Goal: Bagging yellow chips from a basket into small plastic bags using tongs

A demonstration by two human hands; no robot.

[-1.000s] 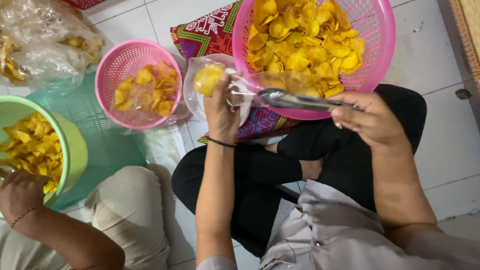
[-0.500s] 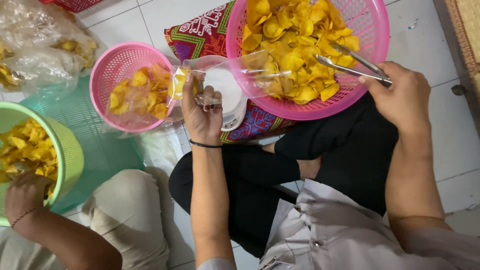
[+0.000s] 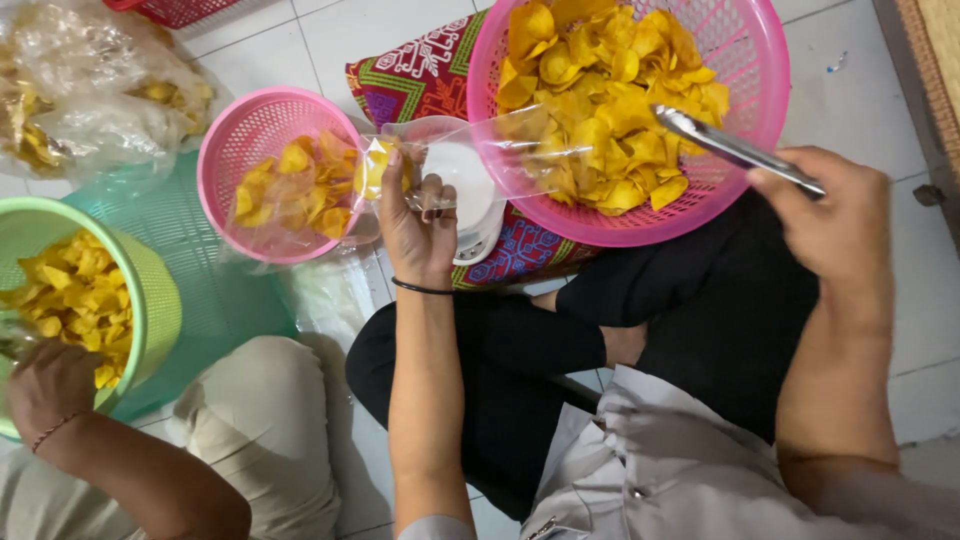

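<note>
two hands (image 3: pixel 418 225) (image 3: pixel 835 225) hold bag (image 3: pixel 500 150) and tongs (image 3: pixel 735 150).

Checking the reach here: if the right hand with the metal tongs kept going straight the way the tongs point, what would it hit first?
Most likely the yellow chips heaped in the large pink basket. The right hand aims the tongs up-left over that heap; their height above it is unclear.

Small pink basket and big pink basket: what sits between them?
In the head view, the left hand holding a clear plastic bag fills the gap between the small pink basket and big pink basket, above a white scale.
</note>
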